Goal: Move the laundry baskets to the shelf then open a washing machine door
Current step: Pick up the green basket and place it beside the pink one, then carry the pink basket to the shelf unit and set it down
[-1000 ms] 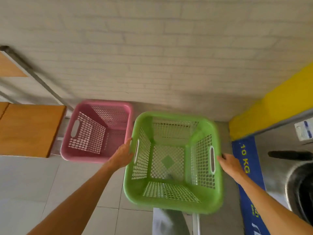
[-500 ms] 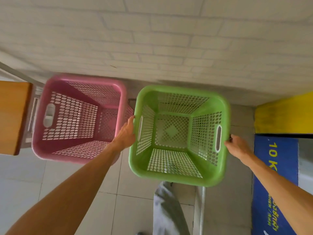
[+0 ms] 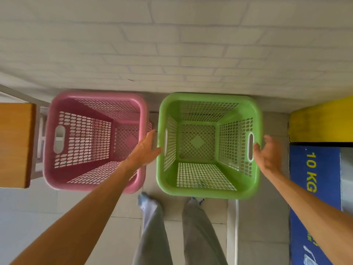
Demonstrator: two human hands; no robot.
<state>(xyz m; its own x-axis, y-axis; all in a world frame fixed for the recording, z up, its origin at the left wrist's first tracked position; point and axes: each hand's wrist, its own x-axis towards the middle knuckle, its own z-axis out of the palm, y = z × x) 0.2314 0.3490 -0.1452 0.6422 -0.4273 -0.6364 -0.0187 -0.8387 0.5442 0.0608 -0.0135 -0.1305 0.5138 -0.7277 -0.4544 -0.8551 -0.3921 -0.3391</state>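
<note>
Two laundry baskets stand side by side on the tiled floor (image 3: 28,217), against the foot of the white brick wall (image 3: 172,44). The pink basket (image 3: 57,115) is on the left and the green basket (image 3: 256,115) on the right, with a narrow strip of floor between them. Both are upright, of open mesh plastic, and both are empty; each shows a slot handle in its side wall.

One wooden shelf board (image 3: 15,144) juts in from the left edge of the view, just beside the pink basket's left wall, with a pale metal frame showing between the two.

The person's two bare hands flank the green basket. The left hand (image 3: 143,150) lies in the gap between the baskets, fingers stretched out and spread, the fingertips at the green basket's left rim; whether they touch it cannot be told. The right hand (image 3: 269,153) is beside the right rim by the slot handle, fingers loosely curled and apart, holding nothing. Neither hand grips the basket.

Two legs in grey trousers (image 3: 200,236) stand just in front of the green basket's near wall, and one foot in a pale sock (image 3: 147,201) points toward the gap.

At the right edge lies a blue panel (image 3: 313,188) printed with "10 KG" in yellow, under a yellow block (image 3: 321,121). No washing machine door can be made out.
</note>
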